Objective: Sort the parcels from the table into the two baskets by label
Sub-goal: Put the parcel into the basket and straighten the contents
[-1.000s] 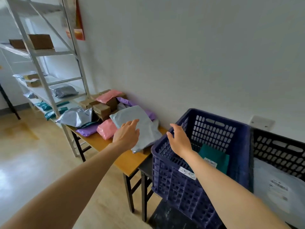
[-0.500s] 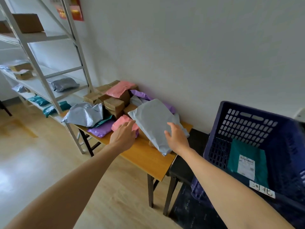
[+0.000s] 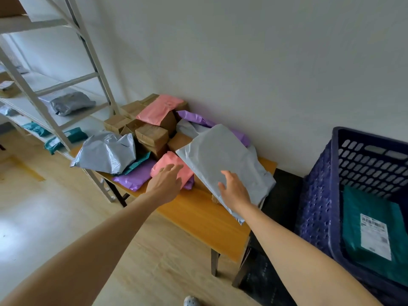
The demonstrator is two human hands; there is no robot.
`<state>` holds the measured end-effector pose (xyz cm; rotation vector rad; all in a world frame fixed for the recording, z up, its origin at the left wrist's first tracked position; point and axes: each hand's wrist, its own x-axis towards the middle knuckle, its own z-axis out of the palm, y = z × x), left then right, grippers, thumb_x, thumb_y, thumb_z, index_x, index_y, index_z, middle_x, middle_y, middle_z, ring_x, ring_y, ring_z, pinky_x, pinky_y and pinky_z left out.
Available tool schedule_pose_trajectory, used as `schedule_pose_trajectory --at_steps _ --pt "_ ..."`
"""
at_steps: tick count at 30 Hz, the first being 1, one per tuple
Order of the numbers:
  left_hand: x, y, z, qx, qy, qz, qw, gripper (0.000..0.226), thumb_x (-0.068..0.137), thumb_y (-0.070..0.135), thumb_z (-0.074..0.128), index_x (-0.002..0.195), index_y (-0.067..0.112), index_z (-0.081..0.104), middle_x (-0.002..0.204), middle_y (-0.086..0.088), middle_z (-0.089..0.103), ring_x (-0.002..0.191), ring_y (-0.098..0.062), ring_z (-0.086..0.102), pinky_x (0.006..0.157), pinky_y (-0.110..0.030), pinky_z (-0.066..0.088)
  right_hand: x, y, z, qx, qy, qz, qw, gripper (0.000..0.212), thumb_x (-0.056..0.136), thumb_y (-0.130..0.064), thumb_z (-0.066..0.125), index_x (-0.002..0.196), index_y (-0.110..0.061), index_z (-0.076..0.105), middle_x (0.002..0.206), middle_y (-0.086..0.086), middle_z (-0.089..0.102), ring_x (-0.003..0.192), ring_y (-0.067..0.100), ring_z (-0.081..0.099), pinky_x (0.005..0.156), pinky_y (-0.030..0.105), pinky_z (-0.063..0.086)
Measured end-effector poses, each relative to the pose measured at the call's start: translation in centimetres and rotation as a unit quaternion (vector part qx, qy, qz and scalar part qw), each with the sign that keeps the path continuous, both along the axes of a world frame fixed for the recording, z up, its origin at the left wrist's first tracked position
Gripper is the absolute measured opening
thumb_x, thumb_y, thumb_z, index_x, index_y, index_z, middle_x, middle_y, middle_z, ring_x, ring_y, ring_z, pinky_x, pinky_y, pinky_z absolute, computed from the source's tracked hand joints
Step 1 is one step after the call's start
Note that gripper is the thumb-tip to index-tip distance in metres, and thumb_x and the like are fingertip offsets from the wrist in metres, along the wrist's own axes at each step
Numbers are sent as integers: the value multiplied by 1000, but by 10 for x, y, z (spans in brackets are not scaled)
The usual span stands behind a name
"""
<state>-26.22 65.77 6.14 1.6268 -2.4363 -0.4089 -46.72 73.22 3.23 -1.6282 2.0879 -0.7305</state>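
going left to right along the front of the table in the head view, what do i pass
crumpled grey parcel → front purple parcel → left hand → right hand → blue basket → green parcel inside it

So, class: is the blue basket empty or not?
Not empty: a green parcel with a white label lies inside the blue basket.

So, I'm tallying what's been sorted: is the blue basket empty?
No, a green parcel with a white label lies inside the blue basket.
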Motion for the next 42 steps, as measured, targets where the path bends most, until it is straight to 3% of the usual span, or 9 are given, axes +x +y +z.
schedule_pose_trajectory --at_steps 10,13,17,23,26,30,34,38,42 --pt "-10 -89 -22 17 -53 -24 998 51 99 25 45 147 35 31 155 0 31 136 -26 38 96 -46 48 -2 -77 -35 38 51 -5 998 60 98 -38 48 148 -14 29 155 9 26 141 25 29 112 41 31" --pt "-17 -102 -27 14 -56 -33 998 54 100 23 44 149 37 27 158 -1 23 136 -25 39 86 -36 52 0 -83 -49 54 80 -2 995 64 95 -43 52 147 -16 28 156 10 21 143 27 25 114 42 28" --pt "-24 -117 -32 23 -52 -59 997 56 100 20 43 150 37 24 159 -4 19 138 -24 36 65 -21 44 5 -89 -63 56 103 -2 993 71 90 -47 59 147 -19 26 156 9 20 143 26 24 115 41 29" --pt "-22 -143 -37 31 -37 -105 993 58 99 15 44 151 32 24 159 -1 21 140 -24 33 78 -26 43 19 -97 -69 46 161 -47 985 69 92 -43 58 147 -19 25 156 10 23 140 25 32 112 36 31" --pt "-19 -157 -38 29 -30 -134 990 57 99 16 46 152 28 26 157 -1 26 141 -24 30 97 -33 44 23 -100 -68 31 159 -68 984 57 96 -39 54 144 -17 33 152 9 31 136 25 37 110 34 34" --pt "-15 -176 -36 34 -18 -168 985 56 99 17 47 151 23 27 156 -2 30 143 -25 28 111 -42 36 29 -105 -60 -4 179 -103 978 39 97 -29 54 131 -11 50 134 8 52 120 24 53 99 33 45" --pt "-12 -192 -33 42 -18 -199 979 55 99 20 46 151 23 29 155 -1 31 141 -26 29 107 -45 39 33 -109 -54 -34 194 -157 968 21 89 -13 64 108 -4 63 106 11 66 93 27 64 78 38 54" --pt "-13 -203 -30 50 -5 -227 973 53 97 18 45 148 24 32 153 -1 35 140 -26 31 105 -46 41 35 -111 -44 -39 220 -195 955 14 76 -3 74 86 -4 64 79 10 64 68 26 64 56 35 53" --pt "-13 -210 -22 41 7 -257 966 52 97 16 43 147 23 34 152 -3 36 140 -26 32 106 -44 40 34 -108 -31 -50 217 -232 947 13 81 -4 72 91 -2 64 81 12 65 67 25 64 51 28 47"
